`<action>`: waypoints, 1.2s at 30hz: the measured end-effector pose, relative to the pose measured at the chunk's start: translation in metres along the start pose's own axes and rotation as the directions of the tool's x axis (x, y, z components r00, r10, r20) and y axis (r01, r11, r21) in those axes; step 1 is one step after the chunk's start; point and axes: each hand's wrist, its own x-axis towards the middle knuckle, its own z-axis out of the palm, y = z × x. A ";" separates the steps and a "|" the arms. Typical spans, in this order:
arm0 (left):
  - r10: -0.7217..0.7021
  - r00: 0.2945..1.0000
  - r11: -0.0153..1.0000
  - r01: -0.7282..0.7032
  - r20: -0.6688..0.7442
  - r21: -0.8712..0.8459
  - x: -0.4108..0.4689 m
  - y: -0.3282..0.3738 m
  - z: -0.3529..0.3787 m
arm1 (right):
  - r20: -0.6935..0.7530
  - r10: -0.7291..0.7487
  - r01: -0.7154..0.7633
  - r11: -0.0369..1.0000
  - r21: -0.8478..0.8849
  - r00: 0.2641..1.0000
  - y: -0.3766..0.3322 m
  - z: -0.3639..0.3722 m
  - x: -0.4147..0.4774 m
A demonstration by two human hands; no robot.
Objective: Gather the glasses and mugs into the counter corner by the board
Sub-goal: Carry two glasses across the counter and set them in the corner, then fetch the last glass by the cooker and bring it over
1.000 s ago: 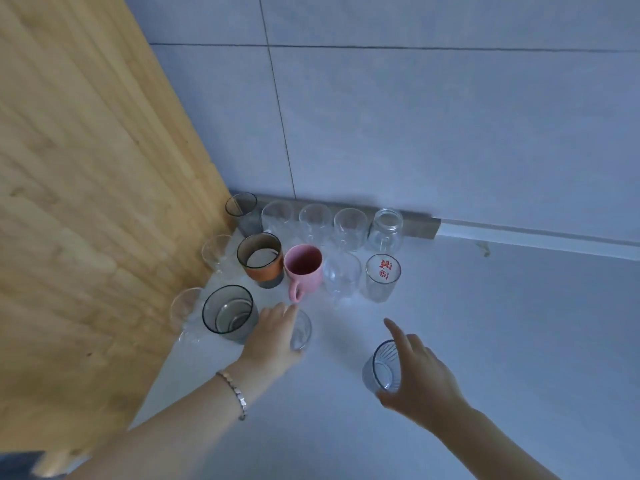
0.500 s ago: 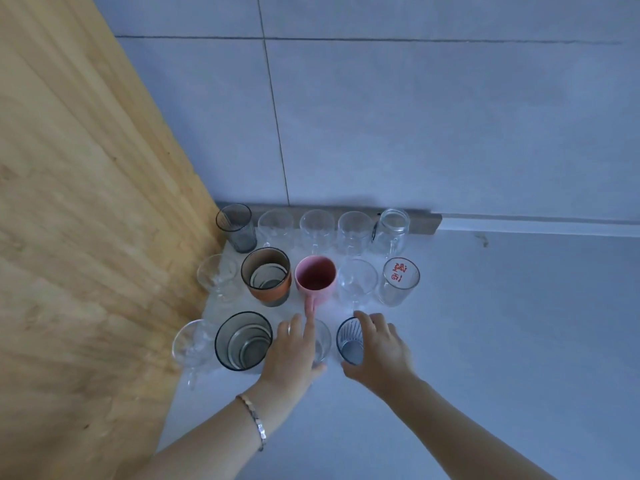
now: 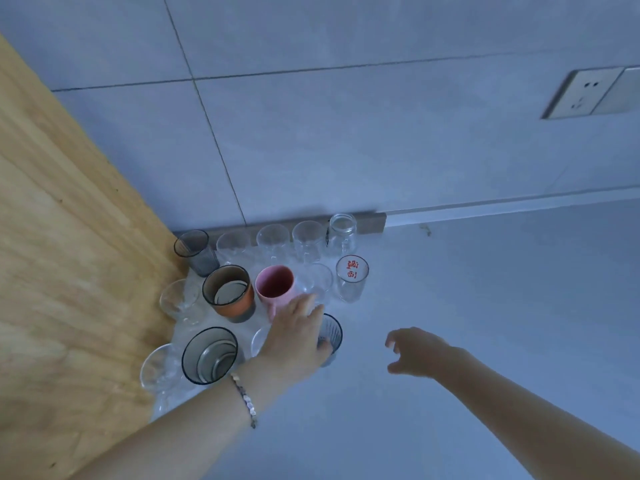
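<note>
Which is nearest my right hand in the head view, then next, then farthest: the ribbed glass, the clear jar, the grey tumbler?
1. ribbed glass, front row, beside the right hand.
2. clear jar, right end of back row.
3. grey tumbler, back corner by the board.

2 arms show, each bare from the hand back to where the picture cuts it off. The left hand point(image 3: 294, 337) and the right hand point(image 3: 415, 351) are both seen from the back, and the right one's fingertips are blurred. 1 thing is worn: a narrow bracelet point(image 3: 244, 400) round the left wrist, just behind the hand. It is a single row of small flat links, roughly rectangular, set edge to edge. The metal looks silvery, with a faint pink tint on some links, and several catch the light. Its lower end stands slightly off the underside of the wrist. The nails are too small to make out.
</note>
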 end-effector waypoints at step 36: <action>0.717 0.452 0.524 -0.852 0.532 0.018 -0.017 0.972 0.189 | 0.089 0.959 -0.654 0.113 0.748 0.267 0.725 0.236 -0.581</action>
